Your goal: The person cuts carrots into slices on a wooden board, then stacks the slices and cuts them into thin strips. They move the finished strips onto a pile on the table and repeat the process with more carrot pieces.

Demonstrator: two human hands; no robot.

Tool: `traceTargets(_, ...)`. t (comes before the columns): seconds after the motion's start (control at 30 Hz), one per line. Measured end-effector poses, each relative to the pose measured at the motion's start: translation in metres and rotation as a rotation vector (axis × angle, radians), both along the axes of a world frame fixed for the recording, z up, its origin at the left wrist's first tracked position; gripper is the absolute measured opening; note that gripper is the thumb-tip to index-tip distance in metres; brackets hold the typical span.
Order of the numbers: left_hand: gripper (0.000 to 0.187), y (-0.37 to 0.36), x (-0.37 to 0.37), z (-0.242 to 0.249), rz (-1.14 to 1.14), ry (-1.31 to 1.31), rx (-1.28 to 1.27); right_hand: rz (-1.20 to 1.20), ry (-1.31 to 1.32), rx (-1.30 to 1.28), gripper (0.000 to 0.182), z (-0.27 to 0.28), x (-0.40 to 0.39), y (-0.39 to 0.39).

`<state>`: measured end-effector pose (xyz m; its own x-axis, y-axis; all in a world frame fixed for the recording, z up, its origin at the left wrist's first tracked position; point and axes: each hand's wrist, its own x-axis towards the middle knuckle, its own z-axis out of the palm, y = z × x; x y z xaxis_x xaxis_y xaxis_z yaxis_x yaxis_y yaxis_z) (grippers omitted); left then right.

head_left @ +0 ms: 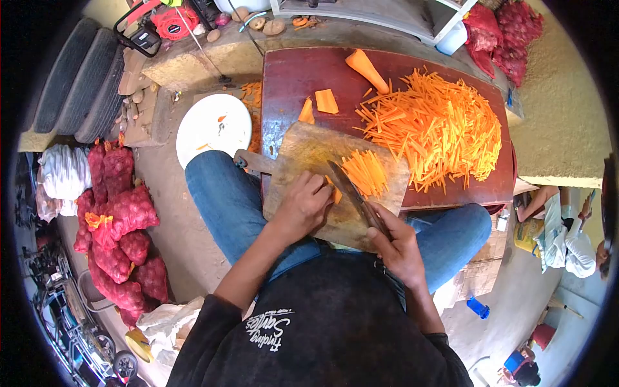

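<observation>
My right hand (400, 245) is wrapped round the handle of a kitchen knife (350, 191), whose blade lies over the wooden cutting board (290, 155). Just left of the blade, my left hand (303, 205) presses a small carrot piece (336, 193) against the board with bent fingers, which partly cover it. Thin carrot strips (365, 173) lie on the board to the right of the blade. Beyond the board, a big heap of carrot strips (445, 129) covers the right side of the dark red table (290, 77). A whole peeled carrot (366, 69) and a cut carrot slab (327, 101) lie at the back.
A white round lid or basin (215, 129) sits on the floor left of the table. Red net sacks (119, 238) are piled at the left, below several tyres (71, 77). More red sacks (509, 32) stand at the upper right. Another person (554, 226) is at the right.
</observation>
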<state>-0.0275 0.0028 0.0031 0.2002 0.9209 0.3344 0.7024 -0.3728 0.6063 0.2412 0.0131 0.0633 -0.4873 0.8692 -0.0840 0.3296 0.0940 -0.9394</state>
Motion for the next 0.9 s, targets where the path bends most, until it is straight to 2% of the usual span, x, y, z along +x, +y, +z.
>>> traceTargets(0.03,0.03,0.0,0.001,-0.001,0.001,0.005,0.013,0.012,-0.018,-0.008,0.052,0.005,-0.002,0.002)
traceTargets(0.13,0.023,0.0,0.005,0.0,-0.016,0.023,0.052,0.018,-0.097,-0.241,0.054,0.024,0.0,0.001)
traceTargets(0.4,0.026,0.006,0.013,-0.007,-0.053,0.049,0.156,0.021,-0.127,-0.057,0.053,0.023,0.008,-0.007)
traceTargets(0.5,0.027,-0.004,0.016,-0.006,0.14,0.093,0.074,0.017,-0.14,-0.028,0.053,0.022,0.005,-0.008)
traceTargets(0.7,0.033,-0.006,0.008,-0.01,0.11,0.063,0.069,0.02,-0.179,-0.249,0.053,0.029,0.016,-0.01)
traceTargets(0.9,0.033,-0.006,0.01,-0.008,0.068,0.018,0.054,0.046,-0.142,0.079,0.053,0.02,0.008,-0.017)
